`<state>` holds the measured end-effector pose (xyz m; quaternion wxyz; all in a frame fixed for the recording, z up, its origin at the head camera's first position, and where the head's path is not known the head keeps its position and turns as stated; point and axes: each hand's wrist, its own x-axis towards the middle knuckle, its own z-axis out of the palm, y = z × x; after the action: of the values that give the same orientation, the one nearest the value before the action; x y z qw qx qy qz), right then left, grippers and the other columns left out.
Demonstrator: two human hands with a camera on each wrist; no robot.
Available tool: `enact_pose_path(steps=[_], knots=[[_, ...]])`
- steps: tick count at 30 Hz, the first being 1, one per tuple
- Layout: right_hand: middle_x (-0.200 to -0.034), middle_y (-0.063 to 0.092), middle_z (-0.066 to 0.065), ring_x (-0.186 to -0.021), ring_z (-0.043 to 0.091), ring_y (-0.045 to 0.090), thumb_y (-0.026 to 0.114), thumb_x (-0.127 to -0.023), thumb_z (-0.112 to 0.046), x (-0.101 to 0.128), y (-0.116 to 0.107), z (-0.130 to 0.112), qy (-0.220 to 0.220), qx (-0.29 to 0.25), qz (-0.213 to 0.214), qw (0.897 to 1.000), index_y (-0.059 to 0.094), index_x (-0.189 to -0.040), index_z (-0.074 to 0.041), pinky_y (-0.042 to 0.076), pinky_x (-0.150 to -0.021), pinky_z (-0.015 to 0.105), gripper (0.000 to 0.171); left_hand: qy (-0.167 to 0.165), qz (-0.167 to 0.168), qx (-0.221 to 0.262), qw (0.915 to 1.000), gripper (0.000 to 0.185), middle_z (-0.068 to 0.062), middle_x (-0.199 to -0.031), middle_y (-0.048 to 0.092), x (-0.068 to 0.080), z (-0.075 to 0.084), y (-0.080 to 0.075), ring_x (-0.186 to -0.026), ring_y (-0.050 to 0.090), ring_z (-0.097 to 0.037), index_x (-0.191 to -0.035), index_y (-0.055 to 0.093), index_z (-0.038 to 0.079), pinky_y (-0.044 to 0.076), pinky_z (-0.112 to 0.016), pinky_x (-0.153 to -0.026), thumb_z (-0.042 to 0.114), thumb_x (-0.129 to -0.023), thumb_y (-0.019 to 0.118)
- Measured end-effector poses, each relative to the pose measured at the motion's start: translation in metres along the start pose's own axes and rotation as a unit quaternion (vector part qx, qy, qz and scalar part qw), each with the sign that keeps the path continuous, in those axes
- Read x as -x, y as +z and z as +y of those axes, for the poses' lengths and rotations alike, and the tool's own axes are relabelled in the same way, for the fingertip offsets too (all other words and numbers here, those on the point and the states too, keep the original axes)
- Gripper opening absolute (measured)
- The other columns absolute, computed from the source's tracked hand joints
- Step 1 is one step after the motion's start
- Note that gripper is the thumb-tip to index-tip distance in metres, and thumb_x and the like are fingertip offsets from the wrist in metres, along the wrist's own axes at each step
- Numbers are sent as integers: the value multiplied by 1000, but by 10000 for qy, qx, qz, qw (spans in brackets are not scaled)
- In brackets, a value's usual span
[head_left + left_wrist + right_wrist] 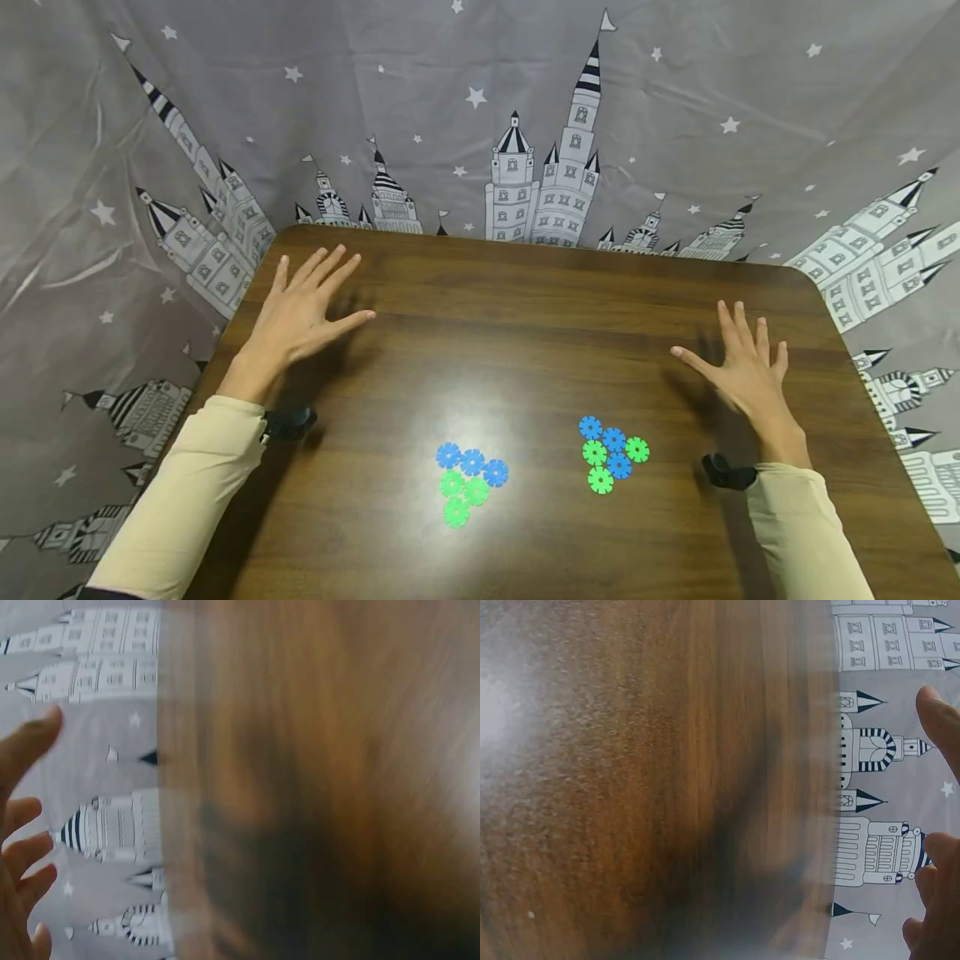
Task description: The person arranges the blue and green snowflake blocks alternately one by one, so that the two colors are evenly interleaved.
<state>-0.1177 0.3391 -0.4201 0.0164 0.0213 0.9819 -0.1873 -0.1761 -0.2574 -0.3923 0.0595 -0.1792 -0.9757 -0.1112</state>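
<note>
My left hand (pixel 300 312) is spread over the far left part of the table, fingers straight, thumb pointing right, nothing in it. On the right side my right hand (pixel 746 375) is held the same way, fingers fanned out and thumb toward the middle, also holding nothing. Between the hands, nearer to me, lie two flat groups of notched plastic discs. The left group has blue discs (pixel 472 462) in a row above green discs (pixel 452 483). In the right group, blue discs (pixel 613 439) and green discs (pixel 594 452) are mixed. The wrist views show fingers (pixel 30 851) and a thumb (pixel 937 720) at their edges.
The brown wooden table (pixel 525 333) has rounded far corners. Behind it and at both sides hangs a grey cloth (pixel 420 92) printed with castles and stars. A dark wrist camera (pixel 291 423) sits on the left wrist, another camera (pixel 727 472) on the right.
</note>
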Motion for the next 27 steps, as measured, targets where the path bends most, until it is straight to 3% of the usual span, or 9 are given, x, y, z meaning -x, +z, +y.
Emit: enact_pose_path(steps=[3, 5, 9, 12, 17, 20, 27], knots=[[-163, -14, 5, -145, 43, -17, 49, -90, -68, 3, 5, -1, 4, -22, -61, 10000, -8, -158, -19, -13, -104, 72, 101, 478, 50, 605, 9970, 80, -14, -157, 31, 10, 7, 10, -145, 26, -35, -153, 35, 11, 2, -52, -118, 49, -90, 65], [-163, -13, 6, -146, 42, -15, 49, -90, -67, 4, 6, -1, -14, -37, -31, 10000, -7, -158, -17, -12, -105, 72, 101, 761, 16, 1269, 9890, 74, -17, -153, 38, 19, 14, 18, -141, 32, -37, -148, 42, 5, 13, -52, -118, 36, -88, 71], [-164, -9, 10, -147, 43, -10, 50, -91, -66, 5, 7, 0, -56, -47, -3, 10000, -6, -158, -15, -8, -105, 73, 101, 1169, -303, 2618, 9575, 62, -16, -142, 52, 36, 37, 39, -132, 46, -35, -138, 53, 0, 32, -52, -110, 15, -84, 78], [-163, -3, 16, -147, 45, -2, 51, -91, -64, 7, 9, 0, -83, -79, -30, 9999, -2, -158, -10, 0, -105, 75, 101, 1416, -604, 3206, 9346, 56, -10, -133, 61, 49, 55, 53, -125, 54, -29, -130, 61, 1, 40, -48, -104, 10, -79, 81], [-160, 11, 27, -143, 51, 15, 56, -93, -55, 17, 9, -1, -107, -456, 112, 9988, 13, -155, 2, 16, -102, 75, 94, 1693, -1071, 3780, 9039, 55, -5, -127, 65, 61, 77, 69, -119, 59, -24, -125, 66, 6, 44, -43, -102, 12, -75, 86], [-157, 17, 29, -141, 52, 18, 57, -95, -51, 24, 10, -3, -80, -706, 159, 9973, 18, -154, 5, 19, -104, 72, 90, 1763, -1311, 3991, 8902, 54, -6, -128, 64, 67, 84, 77, -122, 57, -25, -124, 67, 8, 43, -42, -104, 13, -74, 87], [-156, 22, 30, -140, 52, 20, 57, -96, -46, 41, 15, -2, 66, -975, 258, 9949, 21, -153, 5, 18, -107, 69, 85, 1791, -1542, 4343, 8692, 49, -1, -126, 65, 68, 91, 91, -125, 53, -23, -119, 71, 14, 38, -32, -107, 14, -73, 88]])
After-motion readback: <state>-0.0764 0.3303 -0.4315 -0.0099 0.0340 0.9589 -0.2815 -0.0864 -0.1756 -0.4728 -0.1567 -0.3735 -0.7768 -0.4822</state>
